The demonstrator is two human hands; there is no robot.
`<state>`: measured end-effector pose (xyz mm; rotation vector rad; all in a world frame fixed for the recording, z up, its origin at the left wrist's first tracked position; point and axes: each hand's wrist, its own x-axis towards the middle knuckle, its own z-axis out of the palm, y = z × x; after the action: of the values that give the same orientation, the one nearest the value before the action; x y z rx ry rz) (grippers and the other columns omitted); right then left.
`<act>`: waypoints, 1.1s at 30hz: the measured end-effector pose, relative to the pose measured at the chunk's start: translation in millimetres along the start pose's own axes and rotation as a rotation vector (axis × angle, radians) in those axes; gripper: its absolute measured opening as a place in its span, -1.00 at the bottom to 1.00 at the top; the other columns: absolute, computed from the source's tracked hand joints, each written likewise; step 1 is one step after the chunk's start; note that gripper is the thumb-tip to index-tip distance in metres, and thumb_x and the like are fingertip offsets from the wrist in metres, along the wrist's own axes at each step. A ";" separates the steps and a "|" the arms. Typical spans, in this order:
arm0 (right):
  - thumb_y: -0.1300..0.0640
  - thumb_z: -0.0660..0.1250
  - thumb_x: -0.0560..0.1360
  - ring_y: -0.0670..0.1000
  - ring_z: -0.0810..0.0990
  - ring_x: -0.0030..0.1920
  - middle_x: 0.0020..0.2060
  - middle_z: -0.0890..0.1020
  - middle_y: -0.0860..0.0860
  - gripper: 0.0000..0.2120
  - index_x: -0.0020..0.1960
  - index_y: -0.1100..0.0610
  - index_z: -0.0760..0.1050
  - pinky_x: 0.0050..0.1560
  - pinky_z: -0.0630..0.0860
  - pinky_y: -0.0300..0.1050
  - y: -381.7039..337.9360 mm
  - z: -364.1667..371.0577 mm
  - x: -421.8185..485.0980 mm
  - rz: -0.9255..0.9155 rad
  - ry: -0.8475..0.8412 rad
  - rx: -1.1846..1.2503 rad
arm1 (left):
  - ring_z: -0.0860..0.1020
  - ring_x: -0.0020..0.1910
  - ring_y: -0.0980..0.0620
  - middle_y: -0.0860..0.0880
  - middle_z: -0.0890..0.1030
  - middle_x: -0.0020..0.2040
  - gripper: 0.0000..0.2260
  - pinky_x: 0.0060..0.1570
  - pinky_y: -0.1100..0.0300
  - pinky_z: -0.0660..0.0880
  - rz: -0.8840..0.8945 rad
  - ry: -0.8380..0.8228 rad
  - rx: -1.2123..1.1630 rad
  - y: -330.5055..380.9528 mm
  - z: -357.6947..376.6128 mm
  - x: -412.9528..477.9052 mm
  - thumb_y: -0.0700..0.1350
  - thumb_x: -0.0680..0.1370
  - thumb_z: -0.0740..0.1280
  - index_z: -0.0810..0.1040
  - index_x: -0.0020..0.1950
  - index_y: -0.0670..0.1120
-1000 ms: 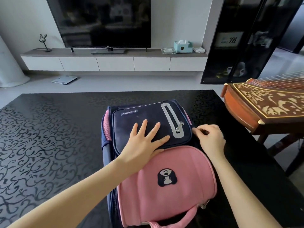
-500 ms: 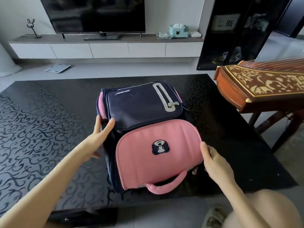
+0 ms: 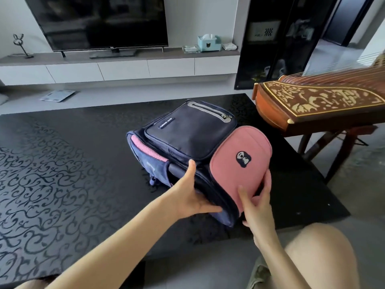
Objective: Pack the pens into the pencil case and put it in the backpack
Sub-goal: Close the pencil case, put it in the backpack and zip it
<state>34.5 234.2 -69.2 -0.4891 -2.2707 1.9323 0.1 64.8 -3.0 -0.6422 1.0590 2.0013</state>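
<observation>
The backpack (image 3: 187, 134) hides its contents. The left hand (image 3: 193, 195) grips its near side on the tabletop (image 3: 62, 163); the right hand (image 3: 258, 207) pinches the pink flap (image 3: 235, 163).

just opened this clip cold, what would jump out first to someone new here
A navy backpack with a big pink flap lies on the black patterned table, the left hand gripping its near side and the right hand pinching the flap. A carved wooden string instrument stands just right of the table.
</observation>
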 end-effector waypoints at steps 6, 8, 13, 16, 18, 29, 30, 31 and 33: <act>-0.09 0.53 0.26 0.02 0.48 0.26 0.34 0.31 -0.19 -0.07 0.45 -0.28 0.03 0.23 0.48 0.08 -7.0 -14.7 21.2 -0.054 -0.067 0.225 | 0.62 -0.31 -0.03 -0.08 0.66 -0.25 -0.71 -0.18 0.04 0.62 0.546 0.302 1.035 10.3 9.1 -2.3 0.05 0.53 0.30 0.60 -0.06 -0.19; -0.12 0.57 0.18 0.08 0.46 0.26 0.34 0.31 -0.11 0.15 0.50 -0.20 -0.14 0.21 0.47 0.01 0.9 -15.3 18.5 0.023 -0.145 -0.079 | 0.58 -0.23 -0.03 0.00 0.62 -0.27 -0.84 -0.21 0.14 0.51 1.059 0.722 1.360 30.9 -12.4 -7.3 0.00 0.44 0.40 0.61 -0.18 -0.09; -0.04 0.50 0.33 0.23 0.55 0.14 0.21 0.51 0.18 -0.03 0.53 -0.02 -0.05 0.11 0.51 0.05 9.6 -18.5 22.4 -0.178 -0.038 -0.526 | 0.15 0.42 -0.23 -0.16 0.25 0.43 -0.23 0.35 -0.09 0.21 0.892 0.948 1.627 86.0 -75.9 -3.1 0.33 0.32 0.37 0.21 0.45 0.14; 0.07 0.44 0.42 0.21 0.59 0.12 0.13 0.61 0.17 -0.32 0.46 0.12 0.24 0.09 0.49 -0.04 3.1 -17.8 30.8 -0.290 0.039 -0.584 | 0.03 0.47 -0.17 -0.05 0.20 0.50 -0.14 0.44 -0.02 0.06 0.862 0.842 1.695 98.2 -91.8 0.0 0.47 0.27 0.20 0.09 0.49 0.16; 0.10 0.40 0.46 0.20 0.60 0.12 0.11 0.63 0.18 -0.46 0.38 0.19 0.37 0.06 0.49 -0.11 -6.4 -18.4 41.1 -0.314 0.063 -0.580 | 0.11 0.45 -0.16 -0.02 0.28 0.47 -0.15 0.43 0.03 0.07 0.912 0.833 1.732 101.5 -94.3 -1.7 0.48 0.29 0.21 0.12 0.49 0.14; 0.13 0.29 0.54 0.22 0.56 0.13 0.11 0.64 0.15 -0.65 0.31 0.13 0.45 0.10 0.43 0.04 -138.9 -19.2 150.4 -0.695 0.184 -0.845 | 0.38 0.26 -0.17 -0.06 0.41 0.37 -0.41 0.14 0.05 0.37 0.872 0.779 1.675 108.0 -87.3 15.0 -0.04 0.60 0.16 -0.12 0.51 0.11; 0.14 0.27 0.55 0.21 0.55 0.13 0.11 0.63 0.14 -0.66 0.32 0.10 0.45 0.10 0.41 0.01 -153.1 -20.6 162.3 -0.684 0.192 -0.870 | 0.40 0.25 -0.21 -0.12 0.43 0.33 -0.42 0.12 0.06 0.35 0.861 0.747 1.647 109.0 -75.9 20.5 -0.07 0.62 0.14 -0.14 0.51 0.09; 0.16 0.25 0.56 0.20 0.54 0.14 0.11 0.63 0.13 -0.66 0.33 0.08 0.44 0.09 0.40 -0.03 -167.0 -22.7 175.8 -0.669 0.206 -0.872 | 0.40 0.24 -0.26 -0.16 0.45 0.30 -0.43 0.11 0.06 0.34 0.855 0.718 1.611 112.0 -64.8 29.4 -0.09 0.62 0.12 -0.14 0.52 0.09; 0.22 0.22 0.57 0.17 0.53 0.15 0.11 0.63 0.12 -0.66 0.33 0.06 0.43 0.09 0.37 -0.07 -187.8 -28.7 198.8 -0.656 0.238 -0.864 | 0.36 0.28 -0.32 -0.22 0.45 0.30 -0.45 0.15 0.05 0.32 0.837 0.657 1.515 113.1 -43.3 49.9 -0.11 0.63 0.10 -0.14 0.51 0.12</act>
<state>-175.1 299.7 96.3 -0.0015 -2.5432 0.5338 -117.3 7.2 -9.7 0.0850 3.0369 0.8450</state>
